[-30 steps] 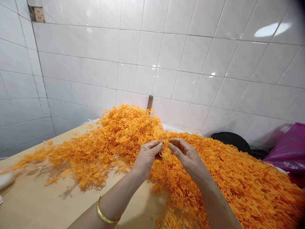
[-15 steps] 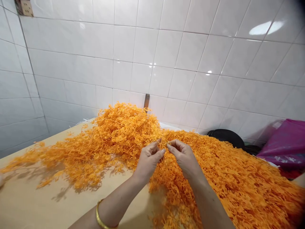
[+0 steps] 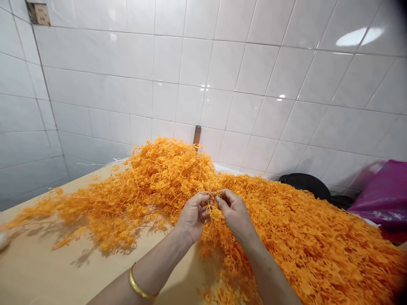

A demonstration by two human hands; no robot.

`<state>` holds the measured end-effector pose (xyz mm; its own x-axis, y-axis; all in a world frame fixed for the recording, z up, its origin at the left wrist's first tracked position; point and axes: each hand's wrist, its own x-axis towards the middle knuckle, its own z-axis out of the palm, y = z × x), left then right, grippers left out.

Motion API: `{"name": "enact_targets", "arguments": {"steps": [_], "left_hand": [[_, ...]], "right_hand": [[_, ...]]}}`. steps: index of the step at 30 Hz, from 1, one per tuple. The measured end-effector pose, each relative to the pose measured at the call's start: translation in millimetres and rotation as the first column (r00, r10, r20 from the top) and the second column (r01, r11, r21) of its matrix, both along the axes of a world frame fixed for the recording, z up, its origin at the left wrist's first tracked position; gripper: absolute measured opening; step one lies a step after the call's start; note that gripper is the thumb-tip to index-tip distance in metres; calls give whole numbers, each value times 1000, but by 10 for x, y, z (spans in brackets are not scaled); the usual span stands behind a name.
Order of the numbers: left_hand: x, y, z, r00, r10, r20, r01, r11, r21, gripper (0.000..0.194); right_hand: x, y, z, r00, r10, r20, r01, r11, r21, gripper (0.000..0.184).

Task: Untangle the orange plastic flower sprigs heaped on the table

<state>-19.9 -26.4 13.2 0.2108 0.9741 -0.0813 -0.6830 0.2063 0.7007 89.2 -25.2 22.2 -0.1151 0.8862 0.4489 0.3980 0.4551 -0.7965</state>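
Both my hands meet over the table in front of a heap of orange artificial foliage. My left hand (image 3: 193,214) pinches a thin orange sprig (image 3: 210,207) between thumb and fingers. Close beside it, my right hand (image 3: 233,212) has its thumb and forefinger closed on the same sprig, near its stem. Part of the sprig hangs below my fingers, and the exact grip is partly hidden. Behind my hands rises a tall bunch of orange branches (image 3: 168,169). A wide pile of orange foliage (image 3: 318,237) spreads under and beyond my right forearm.
The pale wooden table (image 3: 41,271) runs up to a white tiled wall (image 3: 178,55). A brown metal strip (image 3: 197,135) stands against the wall. At the right lie a black round object (image 3: 305,186) and a purple bag (image 3: 381,195). A wall socket (image 3: 41,15) sits top left.
My hands have come closer together. My left thumb and fingers have shifted round the sprig, and my right hand has moved a little left. The view has shifted slightly.
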Motion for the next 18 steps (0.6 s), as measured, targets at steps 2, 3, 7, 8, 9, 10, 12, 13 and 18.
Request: {"name": "enact_targets", "arguments": {"steps": [2, 3, 7, 8, 9, 10, 12, 13, 18], "left_hand": [[-8, 17, -15, 1000, -10, -17, 10, 1000, 0, 13], [-9, 25, -25, 999, -7, -36, 7, 1000, -1, 15], [-2, 48, -69, 994, 25, -106, -23, 999, 23, 20], [0, 51, -79, 993, 36, -112, -32, 999, 35, 20], [3, 54, -88, 992, 49, -116, -43, 998, 47, 20], [6, 56, -96, 991, 60, -122, -53, 997, 57, 21], [10, 59, -107, 987, 82, -136, -73, 995, 71, 21], [9, 60, -107, 986, 93, -139, -83, 994, 73, 21], [-12, 44, -44, 983, 153, -99, -149, 988, 42, 25]], "right_hand": [[-1, -2, 0, 1000, 8, -21, -9, 1000, -17, 15], [-1, 0, -3, 999, 15, -45, -17, 999, -30, 15], [-18, 6, -6, 962, 104, -252, -138, 983, -120, 15], [-26, 6, -6, 943, 130, -306, -178, 975, -135, 15], [-34, 7, -8, 927, 150, -345, -209, 968, -141, 16], [-41, 11, -15, 916, 161, -367, -225, 964, -140, 18], [-50, 27, -44, 916, 149, -372, -208, 970, -125, 20], [-53, 39, -66, 924, 128, -361, -179, 977, -113, 21], [-94, 95, -168, 900, 57, -431, -101, 992, -80, 25]]}}
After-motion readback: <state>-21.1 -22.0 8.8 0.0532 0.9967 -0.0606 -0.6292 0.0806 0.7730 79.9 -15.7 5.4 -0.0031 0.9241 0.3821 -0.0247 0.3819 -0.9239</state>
